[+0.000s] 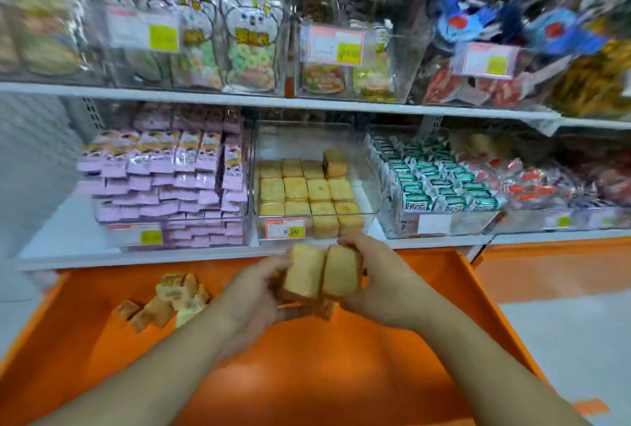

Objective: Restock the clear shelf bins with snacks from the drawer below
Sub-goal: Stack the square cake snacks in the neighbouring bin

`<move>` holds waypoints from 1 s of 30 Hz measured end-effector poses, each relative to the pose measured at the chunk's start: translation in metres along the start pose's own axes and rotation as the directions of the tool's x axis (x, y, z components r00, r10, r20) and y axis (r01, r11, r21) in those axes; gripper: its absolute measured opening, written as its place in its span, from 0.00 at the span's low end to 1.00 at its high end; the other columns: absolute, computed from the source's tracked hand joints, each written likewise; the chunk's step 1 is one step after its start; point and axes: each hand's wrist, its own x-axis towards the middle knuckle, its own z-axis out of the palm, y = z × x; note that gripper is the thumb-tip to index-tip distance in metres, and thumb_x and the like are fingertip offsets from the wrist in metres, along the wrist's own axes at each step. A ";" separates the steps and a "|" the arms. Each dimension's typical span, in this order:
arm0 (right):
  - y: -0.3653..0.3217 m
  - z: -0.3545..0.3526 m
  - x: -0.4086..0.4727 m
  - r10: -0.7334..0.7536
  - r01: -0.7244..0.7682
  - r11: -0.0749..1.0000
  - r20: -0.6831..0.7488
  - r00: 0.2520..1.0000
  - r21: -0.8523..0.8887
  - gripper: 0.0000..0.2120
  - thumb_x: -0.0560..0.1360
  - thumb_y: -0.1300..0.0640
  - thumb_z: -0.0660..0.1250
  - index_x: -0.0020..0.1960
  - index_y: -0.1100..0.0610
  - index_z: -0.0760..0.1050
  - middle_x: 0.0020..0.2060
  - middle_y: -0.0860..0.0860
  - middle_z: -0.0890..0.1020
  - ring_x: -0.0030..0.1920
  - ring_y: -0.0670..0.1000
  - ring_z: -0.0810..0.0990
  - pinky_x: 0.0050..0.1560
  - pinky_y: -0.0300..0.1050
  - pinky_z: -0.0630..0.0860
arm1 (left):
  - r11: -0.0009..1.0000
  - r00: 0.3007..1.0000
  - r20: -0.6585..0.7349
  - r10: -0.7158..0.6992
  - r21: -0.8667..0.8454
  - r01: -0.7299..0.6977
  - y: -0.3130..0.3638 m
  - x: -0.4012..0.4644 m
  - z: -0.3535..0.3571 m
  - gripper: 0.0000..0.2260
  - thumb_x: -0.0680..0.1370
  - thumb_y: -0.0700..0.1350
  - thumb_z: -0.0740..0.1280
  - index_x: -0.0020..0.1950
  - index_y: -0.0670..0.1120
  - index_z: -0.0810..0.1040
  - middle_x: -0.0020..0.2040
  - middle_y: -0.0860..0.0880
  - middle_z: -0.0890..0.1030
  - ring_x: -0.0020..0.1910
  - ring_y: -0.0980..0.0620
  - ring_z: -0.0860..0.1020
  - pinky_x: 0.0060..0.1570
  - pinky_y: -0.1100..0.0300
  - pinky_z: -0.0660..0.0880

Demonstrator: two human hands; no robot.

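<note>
Orange drawer (426,289) open below shelf, L hand (254,292) & R hand (374,284) fingers curled round wrapped cakes (322,272) pressed between both palms, just below clear bin (370,193).

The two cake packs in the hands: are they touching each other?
Touching. The head view shows the left cake pack pressed against the right cake pack, no gap.

White shelf boards (273,101) run across the unit, with pale floor (563,340) at the lower right. Price labels (285,228) with yellow-green patches are fixed along the front; one reads 8.00, the others are blurred.
</note>
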 end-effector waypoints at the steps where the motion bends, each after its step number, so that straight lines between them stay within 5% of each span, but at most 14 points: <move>1: -0.007 -0.001 -0.003 -0.014 0.014 1.000 -0.012 1.000 0.025 0.31 0.64 0.56 0.80 0.63 0.42 0.74 0.54 0.42 0.80 0.51 0.46 0.81 0.46 0.44 0.82 | 0.999 1.000 0.011 0.012 0.034 -0.012 0.004 -0.006 0.004 0.13 0.82 0.42 0.64 0.62 0.39 0.82 0.54 0.36 0.85 0.46 0.40 0.85 0.50 0.43 0.83; 5: -0.021 -0.006 -0.003 -0.078 0.079 0.997 -0.041 0.996 0.025 0.29 0.66 0.54 0.77 0.65 0.40 0.75 0.56 0.40 0.80 0.56 0.43 0.80 0.52 0.43 0.82 | 0.971 0.994 -0.048 0.093 0.223 -0.080 0.017 -0.014 0.015 0.18 0.77 0.36 0.73 0.66 0.39 0.78 0.57 0.35 0.85 0.57 0.34 0.83 0.56 0.40 0.82; 11: -0.020 -0.026 0.012 -0.098 0.097 0.995 -0.040 0.994 -0.033 0.34 0.72 0.54 0.73 0.75 0.44 0.65 0.66 0.43 0.68 0.68 0.48 0.68 0.69 0.48 0.72 | 0.922 0.970 -0.113 0.216 0.351 -0.164 0.043 -0.001 0.047 0.21 0.77 0.33 0.73 0.67 0.44 0.75 0.59 0.39 0.84 0.55 0.41 0.85 0.51 0.43 0.84; 13: -0.017 -0.034 0.018 -0.107 0.106 0.994 -0.075 0.991 -0.017 0.36 0.72 0.53 0.73 0.76 0.44 0.64 0.66 0.42 0.65 0.66 0.48 0.71 0.66 0.48 0.74 | 0.900 0.962 -0.107 0.253 0.390 -0.193 0.053 0.011 0.053 0.32 0.72 0.32 0.77 0.70 0.52 0.70 0.61 0.41 0.79 0.56 0.40 0.83 0.48 0.45 0.85; 17: -0.003 -0.051 0.033 -0.066 0.069 0.998 -0.145 0.987 0.013 0.36 0.73 0.53 0.76 0.76 0.43 0.64 0.63 0.39 0.65 0.60 0.45 0.74 0.62 0.48 0.77 | 0.822 0.968 0.061 0.245 0.516 -0.241 0.070 0.038 0.051 0.48 0.57 0.35 0.81 0.71 0.65 0.68 0.63 0.44 0.80 0.61 0.38 0.82 0.61 0.39 0.80; 23: 0.017 -0.062 0.066 -0.090 0.088 0.996 -0.228 0.970 -0.019 0.33 0.71 0.51 0.79 0.72 0.43 0.69 0.59 0.40 0.69 0.56 0.44 0.74 0.57 0.46 0.77 | 0.640 0.935 0.047 0.352 0.717 -0.277 0.090 0.073 0.057 0.40 0.65 0.37 0.84 0.70 0.59 0.70 0.59 0.51 0.83 0.55 0.53 0.83 0.54 0.54 0.82; 26: 0.025 -0.073 0.086 -0.121 0.087 0.984 -0.226 0.967 -0.155 0.35 0.72 0.51 0.78 0.75 0.46 0.67 0.64 0.44 0.72 0.64 0.47 0.69 0.64 0.45 0.70 | 0.542 0.879 -0.015 0.476 0.792 -0.280 0.094 0.096 0.057 0.34 0.66 0.45 0.85 0.66 0.57 0.72 0.56 0.57 0.82 0.54 0.58 0.81 0.48 0.63 0.76; 30: 0.041 -0.077 0.126 -0.146 0.066 0.933 -0.205 0.968 -0.354 0.37 0.71 0.49 0.78 0.76 0.47 0.68 0.69 0.47 0.74 0.71 0.52 0.64 0.72 0.48 0.63 | 0.355 0.843 -0.032 0.537 0.915 -0.192 0.099 0.135 0.052 0.37 0.67 0.54 0.83 0.72 0.53 0.71 0.62 0.56 0.73 0.61 0.54 0.75 0.63 0.56 0.74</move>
